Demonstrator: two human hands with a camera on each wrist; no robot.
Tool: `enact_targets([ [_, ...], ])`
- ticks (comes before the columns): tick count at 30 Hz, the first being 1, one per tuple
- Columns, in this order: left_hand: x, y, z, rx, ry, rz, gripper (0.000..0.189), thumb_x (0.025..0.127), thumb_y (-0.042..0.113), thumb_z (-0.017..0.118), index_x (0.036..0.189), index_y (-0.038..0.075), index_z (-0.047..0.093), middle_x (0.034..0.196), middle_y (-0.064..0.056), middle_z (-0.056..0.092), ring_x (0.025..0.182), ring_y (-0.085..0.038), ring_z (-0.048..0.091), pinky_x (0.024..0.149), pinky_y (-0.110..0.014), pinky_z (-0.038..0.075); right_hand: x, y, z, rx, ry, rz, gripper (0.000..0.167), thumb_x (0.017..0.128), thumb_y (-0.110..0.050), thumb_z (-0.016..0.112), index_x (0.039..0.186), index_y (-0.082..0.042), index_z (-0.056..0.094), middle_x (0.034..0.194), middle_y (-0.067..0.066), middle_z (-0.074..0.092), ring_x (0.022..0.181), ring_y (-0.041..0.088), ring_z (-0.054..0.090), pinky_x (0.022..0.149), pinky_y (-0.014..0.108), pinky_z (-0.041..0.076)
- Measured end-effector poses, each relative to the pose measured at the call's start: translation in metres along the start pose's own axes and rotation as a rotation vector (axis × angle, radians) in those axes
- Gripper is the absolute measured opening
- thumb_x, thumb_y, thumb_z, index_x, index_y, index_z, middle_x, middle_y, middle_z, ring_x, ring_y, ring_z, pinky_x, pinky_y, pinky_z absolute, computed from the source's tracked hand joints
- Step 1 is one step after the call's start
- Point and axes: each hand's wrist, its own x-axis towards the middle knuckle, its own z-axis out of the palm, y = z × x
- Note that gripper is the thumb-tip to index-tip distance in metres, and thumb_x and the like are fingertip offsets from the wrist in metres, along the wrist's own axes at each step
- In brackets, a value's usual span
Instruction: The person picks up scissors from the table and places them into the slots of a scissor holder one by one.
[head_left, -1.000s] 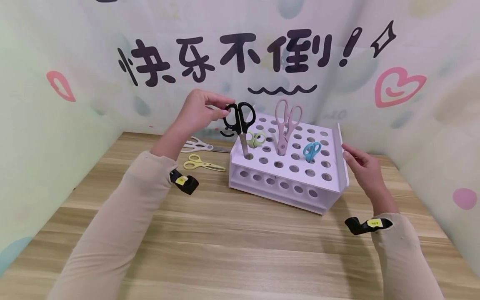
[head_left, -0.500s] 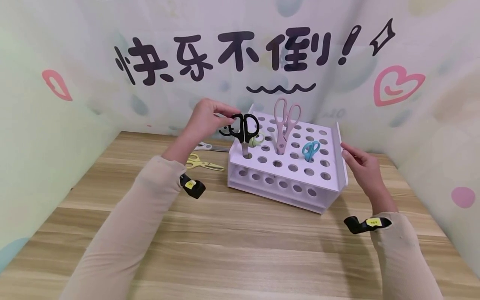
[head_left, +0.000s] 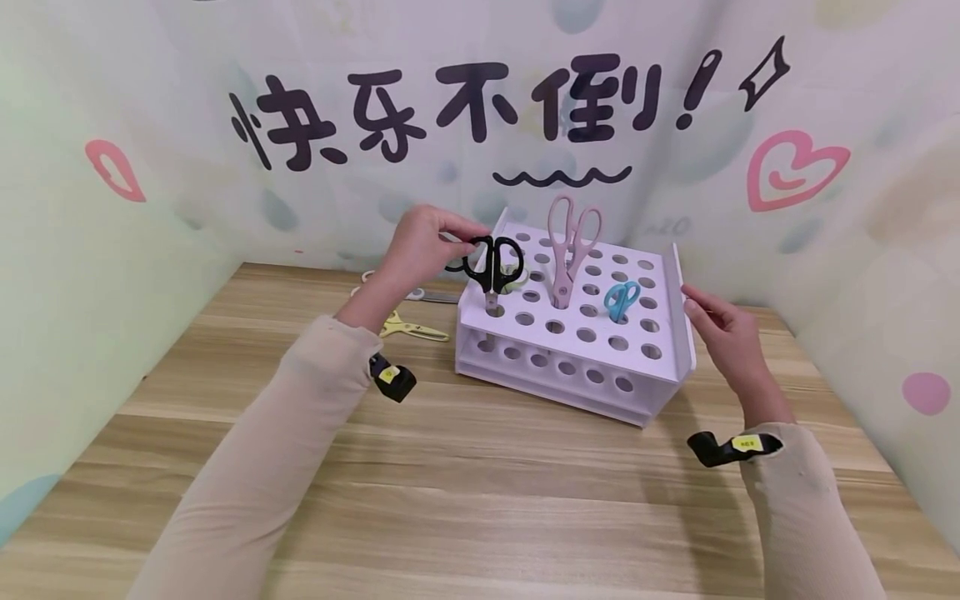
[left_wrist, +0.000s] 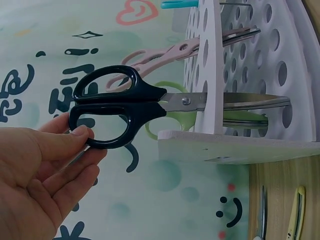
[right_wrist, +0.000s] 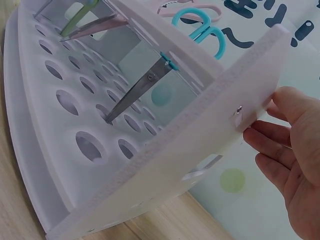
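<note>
In the head view my left hand [head_left: 427,246] pinches one loop of the black-handled scissors [head_left: 491,265]. Their blades go down through a front-left hole of the white rack [head_left: 525,337], and the tips reach the lower shelf in the left wrist view. Fingertips of my right hand [head_left: 726,333] touch the outer face of the rack's right side panel [right_wrist: 200,145]. Upright in the rack are pink scissors [head_left: 564,267], small blue scissors [head_left: 621,300] and green scissors [left_wrist: 182,120], the latter partly behind the black handles.
Left of the rack, yellow scissors [head_left: 416,331] and white-handled scissors [head_left: 442,296] lie on the wooden table [head_left: 480,492]; my left forearm partly covers both. A printed cloth wall [head_left: 420,50] rises behind the rack.
My left hand has moved right and down, and the black scissors have sunk deeper into the hole, more upright. The right hand stays against the rack.
</note>
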Motion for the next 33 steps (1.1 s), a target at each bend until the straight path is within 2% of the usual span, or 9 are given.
enact_targets([
  [5,0.001,0.001,0.002,0.010,0.018,0.033,0.022,0.080,0.001,0.069,0.100,0.010,0.072,0.099,-0.005,0.069,0.087,-0.018,0.064,0.071,-0.025,0.051,0.001,0.002,0.000,0.005,0.005,-0.016,0.044,0.095,-0.027,0.051,0.132,-0.004,0.047,0.130,0.017,0.049,0.092,-0.002,0.047,0.073,0.005,0.040],
  [9,0.000,0.001,0.005,0.016,0.007,0.053,0.023,0.079,0.001,0.070,0.099,0.011,0.073,0.099,-0.004,0.069,0.085,-0.016,0.065,0.070,-0.023,0.051,0.001,0.002,0.001,0.006,0.005,-0.018,0.044,0.095,-0.025,0.051,0.132,-0.003,0.047,0.131,0.020,0.047,0.092,-0.004,0.047,0.073,0.004,0.040],
  [13,-0.001,-0.001,0.009,0.029,-0.015,0.056,0.022,0.078,0.001,0.071,0.098,0.011,0.073,0.100,-0.003,0.068,0.085,-0.016,0.065,0.070,-0.022,0.051,0.001,0.003,0.001,0.021,0.005,-0.028,0.043,0.095,-0.024,0.051,0.132,-0.001,0.047,0.128,0.013,0.051,0.092,-0.004,0.047,0.073,0.004,0.040],
  [18,-0.004,-0.008,0.013,0.016,-0.032,0.019,0.022,0.078,0.000,0.071,0.097,0.011,0.073,0.101,-0.004,0.068,0.086,-0.017,0.064,0.071,-0.024,0.051,0.001,0.005,0.002,0.043,0.008,-0.043,0.042,0.094,-0.022,0.052,0.131,0.000,0.048,0.122,-0.001,0.054,0.092,-0.004,0.049,0.073,0.005,0.040],
  [21,-0.005,-0.012,0.015,0.012,-0.044,0.008,0.023,0.078,0.001,0.071,0.098,0.012,0.073,0.101,-0.003,0.068,0.086,-0.016,0.063,0.071,-0.024,0.050,0.002,0.005,0.003,0.042,0.010,-0.046,0.042,0.094,-0.022,0.052,0.130,0.000,0.048,0.122,0.002,0.054,0.092,-0.004,0.049,0.073,0.005,0.040],
  [26,-0.006,-0.016,0.018,0.018,-0.040,0.048,0.021,0.079,0.003,0.070,0.098,0.012,0.073,0.099,-0.003,0.069,0.085,-0.016,0.063,0.072,-0.024,0.050,0.002,0.003,0.001,0.035,0.003,-0.044,0.042,0.095,-0.021,0.051,0.131,0.001,0.047,0.126,0.008,0.053,0.092,-0.005,0.048,0.073,0.005,0.040],
  [30,-0.005,-0.018,0.019,0.006,-0.044,0.065,0.022,0.080,0.003,0.070,0.099,0.012,0.073,0.099,-0.003,0.069,0.083,-0.017,0.064,0.072,-0.025,0.050,0.001,0.002,0.001,0.036,0.007,-0.041,0.042,0.095,-0.021,0.051,0.130,0.002,0.047,0.122,0.003,0.054,0.091,-0.004,0.048,0.073,0.005,0.040],
  [33,-0.005,-0.019,0.019,-0.011,-0.064,0.055,0.024,0.081,0.002,0.068,0.103,0.012,0.072,0.100,-0.003,0.068,0.082,-0.018,0.064,0.071,-0.026,0.050,0.001,0.001,0.001,0.037,0.007,-0.036,0.042,0.095,-0.021,0.051,0.130,0.002,0.047,0.121,-0.001,0.054,0.091,-0.003,0.048,0.072,0.005,0.040],
])
